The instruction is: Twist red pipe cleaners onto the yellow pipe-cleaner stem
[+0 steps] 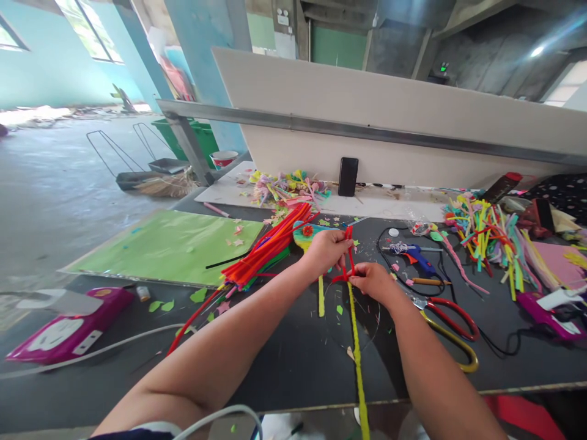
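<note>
My left hand (326, 249) pinches the upper end of a bent red pipe cleaner (350, 250) above the dark table. Lower on the same piece, the fingers of my right hand (370, 281) are closed where the red meets a long yellow-green pipe cleaner (355, 342). That yellow strand runs down past the table's front edge. A big bundle of red pipe cleaners (268, 247) lies left of my left hand. Behind that hand is a blue and yellow fuzzy piece (300, 232), partly hidden. A short yellow strip (321, 298) rests below it.
Right of my hands lie scissors (452, 321) and a blue glue gun (419, 260) with its cord. A colourful pile of pipe-cleaner pieces (481, 238) is farther right. A green sheet (169, 247) and a purple power strip (73, 324) lie left. A phone (348, 177) stands against the board.
</note>
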The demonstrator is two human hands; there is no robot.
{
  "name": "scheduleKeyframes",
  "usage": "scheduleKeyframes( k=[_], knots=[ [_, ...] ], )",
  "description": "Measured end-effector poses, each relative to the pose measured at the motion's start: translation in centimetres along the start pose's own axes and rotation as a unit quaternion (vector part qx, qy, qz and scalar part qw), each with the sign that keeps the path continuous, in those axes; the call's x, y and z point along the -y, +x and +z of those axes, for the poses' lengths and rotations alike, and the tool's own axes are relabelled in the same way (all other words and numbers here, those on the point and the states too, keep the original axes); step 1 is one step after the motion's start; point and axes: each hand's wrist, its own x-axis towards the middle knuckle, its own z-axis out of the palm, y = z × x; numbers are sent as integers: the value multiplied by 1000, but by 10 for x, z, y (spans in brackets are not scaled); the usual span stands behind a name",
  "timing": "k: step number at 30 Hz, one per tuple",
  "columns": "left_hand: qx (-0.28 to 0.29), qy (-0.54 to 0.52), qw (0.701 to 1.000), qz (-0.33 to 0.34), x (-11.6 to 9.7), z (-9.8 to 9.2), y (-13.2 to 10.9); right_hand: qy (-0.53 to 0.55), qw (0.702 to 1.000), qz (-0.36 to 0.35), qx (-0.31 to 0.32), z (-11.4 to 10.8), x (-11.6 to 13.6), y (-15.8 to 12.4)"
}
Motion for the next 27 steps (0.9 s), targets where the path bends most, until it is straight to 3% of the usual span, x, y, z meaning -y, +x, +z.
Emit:
scheduleKeyframes(
  k=[8, 18, 23, 27],
  knots=[
    [38, 12, 999, 7, 8, -20, 12, 23, 999, -31, 11, -4, -7, 1],
    [135, 37, 990, -16, -8, -24, 5, -32, 999, -25, -10, -4, 6, -4],
    [38, -23, 999, -19, -1, -24, 10, 58, 998, 3, 23, -5, 2, -3],
    [-14, -81, 995, -52, 3, -19, 10, 29, 999, -26, 7, -4, 0, -1]
  ],
)
